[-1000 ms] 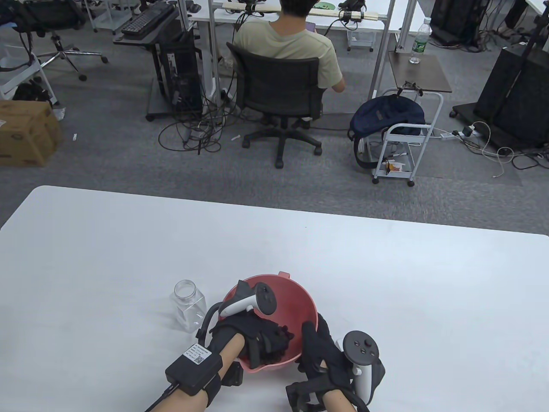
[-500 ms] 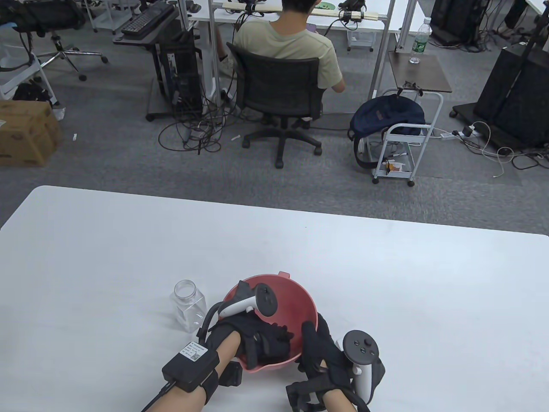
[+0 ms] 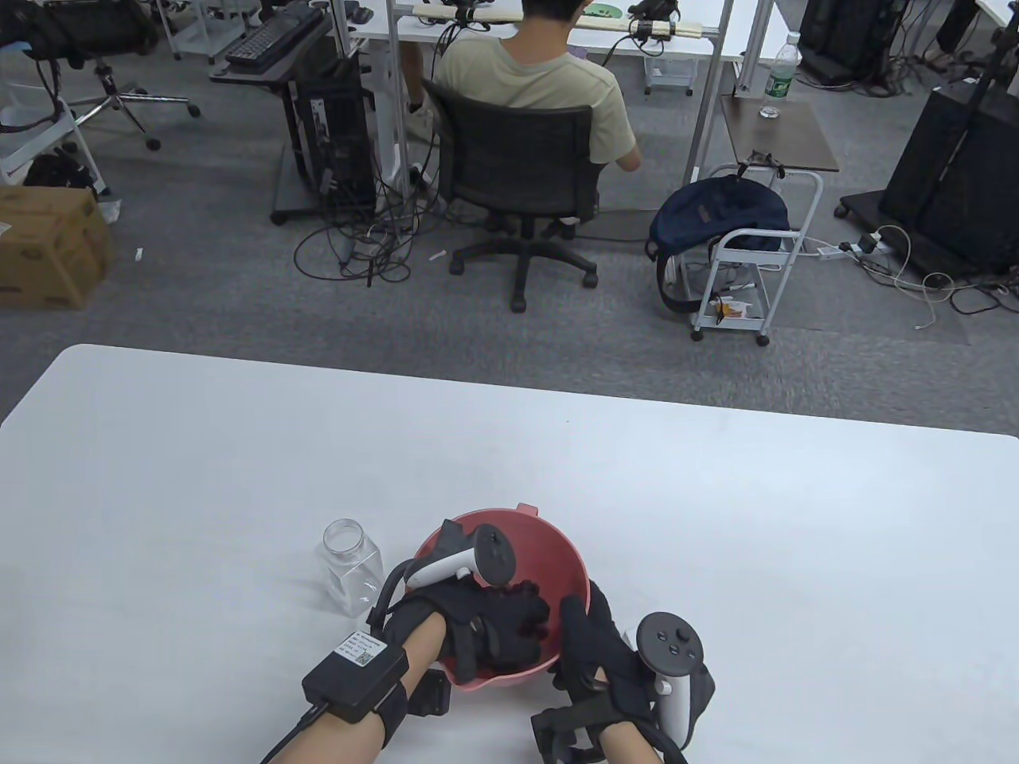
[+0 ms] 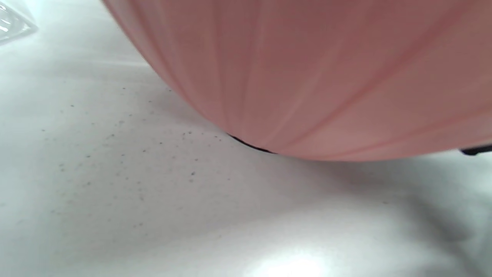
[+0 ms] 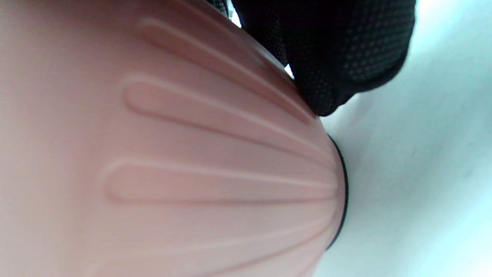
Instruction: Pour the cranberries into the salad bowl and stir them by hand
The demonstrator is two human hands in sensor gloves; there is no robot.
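The pink salad bowl (image 3: 557,549) stands near the table's front edge. My left hand (image 3: 513,621) reaches down inside it, gloved fingers spread loosely over the bottom. The cranberries lie under the dark glove and I cannot make them out. My right hand (image 3: 585,637) grips the bowl's right side, thumb over the rim and fingers on the outer wall. In the right wrist view a gloved fingertip (image 5: 338,57) presses on the ribbed bowl wall (image 5: 173,154). The left wrist view shows only the bowl's underside (image 4: 307,77) on the table.
A clear plastic jar (image 3: 350,565), lidless and empty, stands upright just left of the bowl; its corner (image 4: 11,23) shows in the left wrist view. The white table (image 3: 716,517) stretches far and to both sides. A person sits at a desk beyond it.
My left hand's fingers have swept inside the bowl from the near side toward the far right. The right hand, bowl and jar have stayed put.
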